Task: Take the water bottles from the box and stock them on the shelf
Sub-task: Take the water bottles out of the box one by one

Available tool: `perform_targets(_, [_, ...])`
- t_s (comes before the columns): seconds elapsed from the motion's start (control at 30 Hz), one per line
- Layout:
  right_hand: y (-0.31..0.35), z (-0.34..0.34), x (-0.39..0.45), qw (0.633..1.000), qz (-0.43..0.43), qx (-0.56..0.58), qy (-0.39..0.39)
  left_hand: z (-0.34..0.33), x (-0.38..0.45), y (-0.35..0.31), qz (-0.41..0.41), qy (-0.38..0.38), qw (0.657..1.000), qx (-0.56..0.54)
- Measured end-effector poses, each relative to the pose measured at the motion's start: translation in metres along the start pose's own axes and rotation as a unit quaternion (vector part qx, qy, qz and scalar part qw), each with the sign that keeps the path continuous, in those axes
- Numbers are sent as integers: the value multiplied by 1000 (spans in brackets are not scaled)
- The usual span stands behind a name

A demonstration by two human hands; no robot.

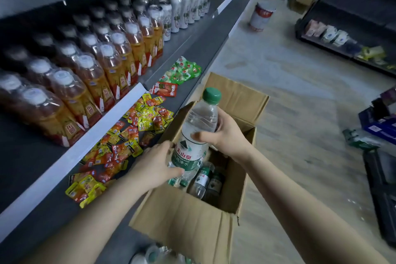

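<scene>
Your right hand (222,133) grips one green-capped water bottle (198,133) above the cardboard box (192,221); your left hand (156,165) cups its base; more bottles (206,180) remain inside, so I judge the lower shelf (188,60) still awaits most stock.

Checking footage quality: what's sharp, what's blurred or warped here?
Head view: the water bottle and both hands, left and right, are sharp; the tea bottles at the left edge smear; wide-angle bends the shelf; lighting soft.
</scene>
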State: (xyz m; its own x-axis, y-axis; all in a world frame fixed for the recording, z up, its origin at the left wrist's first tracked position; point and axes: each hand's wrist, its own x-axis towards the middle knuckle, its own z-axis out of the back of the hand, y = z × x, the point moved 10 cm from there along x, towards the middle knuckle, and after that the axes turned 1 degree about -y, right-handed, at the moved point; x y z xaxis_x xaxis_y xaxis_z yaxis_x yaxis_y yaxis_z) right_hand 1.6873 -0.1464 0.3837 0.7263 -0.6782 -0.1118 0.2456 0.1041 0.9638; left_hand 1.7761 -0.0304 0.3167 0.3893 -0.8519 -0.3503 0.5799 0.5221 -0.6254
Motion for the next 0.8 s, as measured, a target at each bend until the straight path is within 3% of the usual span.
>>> perform_targets(0.47, [94, -74, -19, 986, 84, 66, 125, 49, -63, 12, -8, -40, 975, -220])
perform_targets(0.8, [147, -131, -38, 970, 111, 32, 214, 97, -116, 39, 47, -166, 953, -251])
